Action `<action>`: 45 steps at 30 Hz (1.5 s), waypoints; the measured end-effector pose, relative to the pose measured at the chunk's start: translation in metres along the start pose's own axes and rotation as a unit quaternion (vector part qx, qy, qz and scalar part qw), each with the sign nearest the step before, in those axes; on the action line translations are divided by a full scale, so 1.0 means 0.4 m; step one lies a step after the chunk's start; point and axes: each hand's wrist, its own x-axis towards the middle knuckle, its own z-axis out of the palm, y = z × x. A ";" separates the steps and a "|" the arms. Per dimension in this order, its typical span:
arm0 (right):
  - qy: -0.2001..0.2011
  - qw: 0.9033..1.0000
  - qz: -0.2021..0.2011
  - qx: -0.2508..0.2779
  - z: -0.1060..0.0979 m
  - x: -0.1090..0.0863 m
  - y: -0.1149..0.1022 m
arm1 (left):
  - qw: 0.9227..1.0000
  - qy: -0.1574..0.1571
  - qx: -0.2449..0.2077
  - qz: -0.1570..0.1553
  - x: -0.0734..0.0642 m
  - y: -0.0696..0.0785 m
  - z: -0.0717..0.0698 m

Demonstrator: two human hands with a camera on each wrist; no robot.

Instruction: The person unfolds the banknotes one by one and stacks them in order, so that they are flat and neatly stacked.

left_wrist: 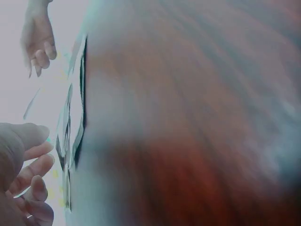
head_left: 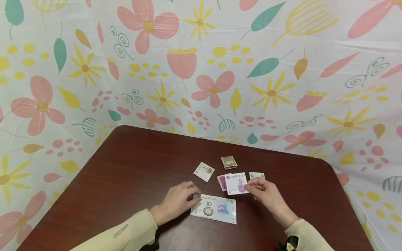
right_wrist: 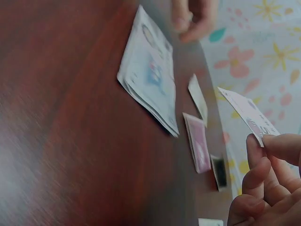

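My right hand (head_left: 267, 195) pinches a 5 banknote (head_left: 233, 183) by its right edge between thumb and fingers. In the right wrist view this banknote (right_wrist: 249, 113) is tilted up, above the table. My left hand (head_left: 179, 200) hovers with loosely bent fingers at the left end of a stack of 10 banknotes (head_left: 213, 209). From the left wrist view, the fingers (left_wrist: 35, 167) hold nothing and the stack (left_wrist: 73, 117) appears edge-on beside them. Purple banknotes (head_left: 221, 182) lie partly hidden behind the 5 banknote.
Farther back on the dark red-brown table (head_left: 141, 157) lie a 1 banknote (head_left: 204, 171) and a small brownish pile of notes (head_left: 229, 162). A 2 banknote (head_left: 256, 175) lies partly behind my right hand. A flower-patterned cloth (head_left: 213, 104) hangs along the table's back and sides.
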 end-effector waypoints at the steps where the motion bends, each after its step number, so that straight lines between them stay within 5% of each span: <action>1: -0.007 1.000 0.000 0.002 0.007 -0.004 0.000 | 1.000 0.003 -0.005 -0.003 0.003 0.003 0.001; 8: -0.035 0.999 -0.022 0.026 0.055 -0.032 0.011 | 0.997 0.023 -0.066 -0.036 0.021 0.029 0.009; 18: -0.043 0.996 -0.031 0.071 0.126 -0.069 0.032 | 0.976 0.027 -0.196 -0.094 0.043 0.071 0.027; 25: -0.060 0.996 -0.038 0.062 0.142 -0.082 0.034 | 0.969 0.051 -0.221 -0.096 0.040 0.076 0.036; 45: -0.096 0.983 -0.150 0.032 0.171 -0.089 0.040 | 0.955 0.073 -0.258 -0.130 0.037 0.073 0.030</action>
